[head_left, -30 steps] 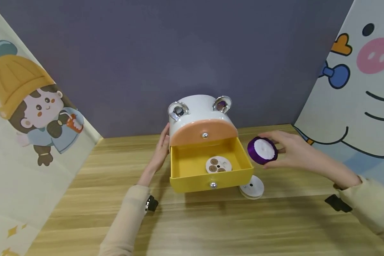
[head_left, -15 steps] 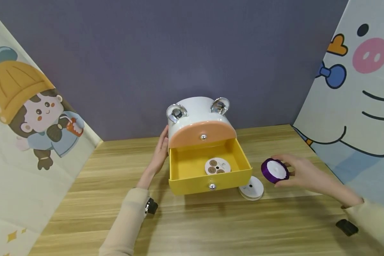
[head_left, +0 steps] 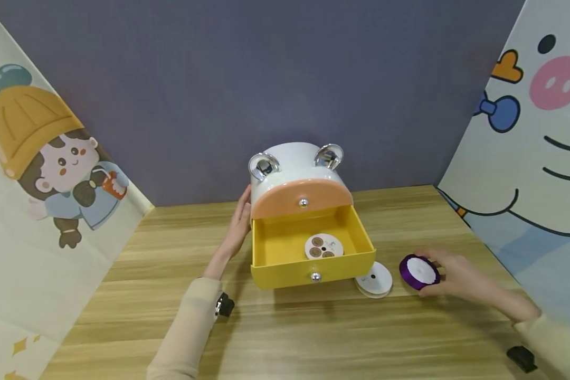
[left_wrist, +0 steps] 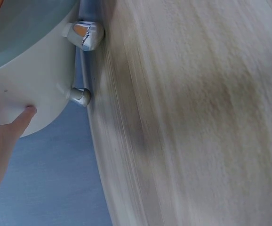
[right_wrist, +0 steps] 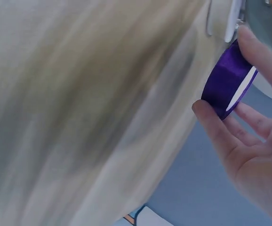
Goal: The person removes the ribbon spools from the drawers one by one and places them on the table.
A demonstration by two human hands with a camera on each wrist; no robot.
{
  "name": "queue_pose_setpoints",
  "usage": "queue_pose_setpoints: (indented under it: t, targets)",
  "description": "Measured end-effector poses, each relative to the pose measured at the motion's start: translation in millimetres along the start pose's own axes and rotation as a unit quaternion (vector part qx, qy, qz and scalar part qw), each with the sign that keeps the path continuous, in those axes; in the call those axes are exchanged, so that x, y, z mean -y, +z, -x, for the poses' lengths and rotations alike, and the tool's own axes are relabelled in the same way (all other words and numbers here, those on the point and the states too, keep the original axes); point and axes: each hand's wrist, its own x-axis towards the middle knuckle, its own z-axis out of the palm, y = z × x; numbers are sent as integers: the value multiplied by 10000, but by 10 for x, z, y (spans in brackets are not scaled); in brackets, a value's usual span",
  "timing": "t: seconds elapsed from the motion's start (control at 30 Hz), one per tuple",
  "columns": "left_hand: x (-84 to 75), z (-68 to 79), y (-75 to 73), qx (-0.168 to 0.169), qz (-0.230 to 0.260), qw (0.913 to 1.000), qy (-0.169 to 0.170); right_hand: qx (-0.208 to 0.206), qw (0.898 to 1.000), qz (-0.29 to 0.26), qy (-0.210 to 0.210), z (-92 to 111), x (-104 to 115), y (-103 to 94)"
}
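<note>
My right hand (head_left: 461,277) pinches a roll of purple ribbon (head_left: 420,271) with a white centre, right of the drawer and low over the table. In the right wrist view, thumb and fingers hold the purple ribbon roll (right_wrist: 228,77) by its edge. A white storage box (head_left: 290,163) has silver ears and a peach upper drawer front. Its yellow drawer (head_left: 282,277) is pulled out, with a white spool (head_left: 332,244) with brown circles inside. Against the box's left side rests my left hand (head_left: 237,227), fingers extended; the left wrist view shows a fingertip on the white wall (left_wrist: 42,94).
White spools (head_left: 376,281), apparently stacked, lie on the wooden table (head_left: 313,343) beside the drawer's right front corner, partly hidden by it. A grey-blue wall (head_left: 285,74) stands behind the box. Cartoon-printed panels (head_left: 551,158) flank the table on both sides.
My right hand has carried the purple ribbon roll rightward and down, from beside the drawer towards the tabletop right of the white spools. My left hand stays against the box.
</note>
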Motion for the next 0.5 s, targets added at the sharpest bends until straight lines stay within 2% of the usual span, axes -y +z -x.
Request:
queue_pose_setpoints:
  t: [0.33,0.5]
  targets:
    - [3,-2,0,58,22,10000,58,22,9995,295,-124,49,-76,131]
    - [6,-8,-2,71,40,10000,46,254,9991,329,95,47,-74,184]
